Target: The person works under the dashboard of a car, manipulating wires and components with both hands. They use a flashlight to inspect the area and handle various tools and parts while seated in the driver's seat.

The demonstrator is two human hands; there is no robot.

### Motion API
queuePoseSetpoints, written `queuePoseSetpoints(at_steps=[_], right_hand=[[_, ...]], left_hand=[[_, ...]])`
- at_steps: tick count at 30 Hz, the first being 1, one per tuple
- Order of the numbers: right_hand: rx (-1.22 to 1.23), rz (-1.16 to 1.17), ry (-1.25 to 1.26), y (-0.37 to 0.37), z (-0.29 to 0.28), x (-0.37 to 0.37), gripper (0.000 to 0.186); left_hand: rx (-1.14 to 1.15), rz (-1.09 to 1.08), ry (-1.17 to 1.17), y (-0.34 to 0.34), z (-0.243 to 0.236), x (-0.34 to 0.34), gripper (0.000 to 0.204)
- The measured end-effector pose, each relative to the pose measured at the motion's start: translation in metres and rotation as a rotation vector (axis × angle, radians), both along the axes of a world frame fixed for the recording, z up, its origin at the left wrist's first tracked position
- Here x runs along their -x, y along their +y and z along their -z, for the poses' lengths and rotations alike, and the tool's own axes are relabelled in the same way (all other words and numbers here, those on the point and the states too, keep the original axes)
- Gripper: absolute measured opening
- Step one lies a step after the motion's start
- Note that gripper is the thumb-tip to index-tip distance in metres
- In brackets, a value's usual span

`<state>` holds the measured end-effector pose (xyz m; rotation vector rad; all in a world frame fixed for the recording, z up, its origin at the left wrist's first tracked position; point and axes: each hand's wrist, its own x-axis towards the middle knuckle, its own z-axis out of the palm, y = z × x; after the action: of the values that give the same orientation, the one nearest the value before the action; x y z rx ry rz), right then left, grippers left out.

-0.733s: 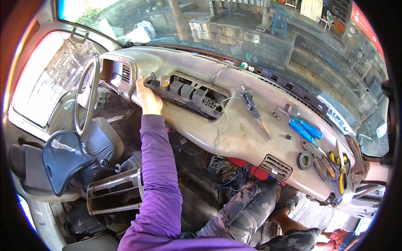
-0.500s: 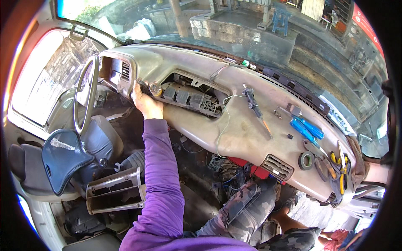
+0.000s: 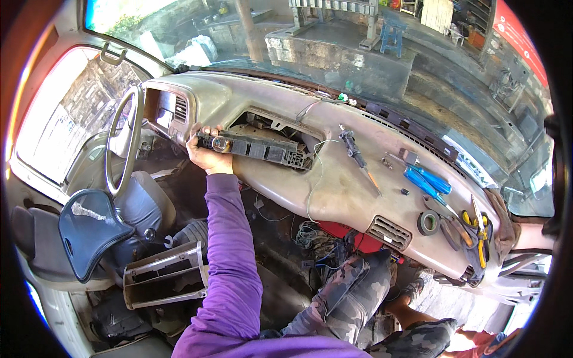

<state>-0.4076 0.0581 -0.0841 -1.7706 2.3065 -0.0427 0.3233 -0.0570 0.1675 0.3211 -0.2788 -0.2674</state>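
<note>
My left hand (image 3: 209, 153), in a purple sleeve, reaches up to the dashboard opening (image 3: 310, 138). Its fingers wrap round the left end of a long black relay box (image 3: 256, 150). Square black blocks run along this box, with open sockets at its right end. A round amber-clear part (image 3: 221, 144) sits beside my fingers. The box lies slanted across the front of the opening, its right end near the lower right edge. My right hand is out of view.
On the dashboard lie a soldering-iron-like tool (image 3: 353, 149), blue-handled screwdrivers (image 3: 427, 179), black tape (image 3: 428, 222) and yellow-handled pliers (image 3: 482, 238). A thin wire (image 3: 323, 179) hangs from the opening. The steering wheel (image 3: 134, 137) is left; a loose trim frame (image 3: 166, 275) lies lower left. Another person's legs (image 3: 412, 307) show lower right.
The relay box has turned in my left hand, so its blocks and sockets face me more. My fingertips now show over its top edge. The view has shifted slightly.
</note>
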Motion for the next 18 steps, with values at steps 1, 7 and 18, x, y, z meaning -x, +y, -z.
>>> queuePoseSetpoints(at_steps=[1,7,18], right_hand=[[0.002,0.002,-0.002,0.001,0.000,0.001,0.052],[0.013,0.010,-0.016,0.008,-0.001,0.006,0.051],[0.015,0.030,-0.050,0.030,-0.001,0.019,0.050]], left_hand=[[-0.011,-0.011,-0.009,0.000,0.000,0.001,0.028],[-0.041,-0.028,0.078,-0.002,-0.005,0.004,0.028],[-0.075,0.027,0.186,0.000,-0.014,0.006,0.037]])
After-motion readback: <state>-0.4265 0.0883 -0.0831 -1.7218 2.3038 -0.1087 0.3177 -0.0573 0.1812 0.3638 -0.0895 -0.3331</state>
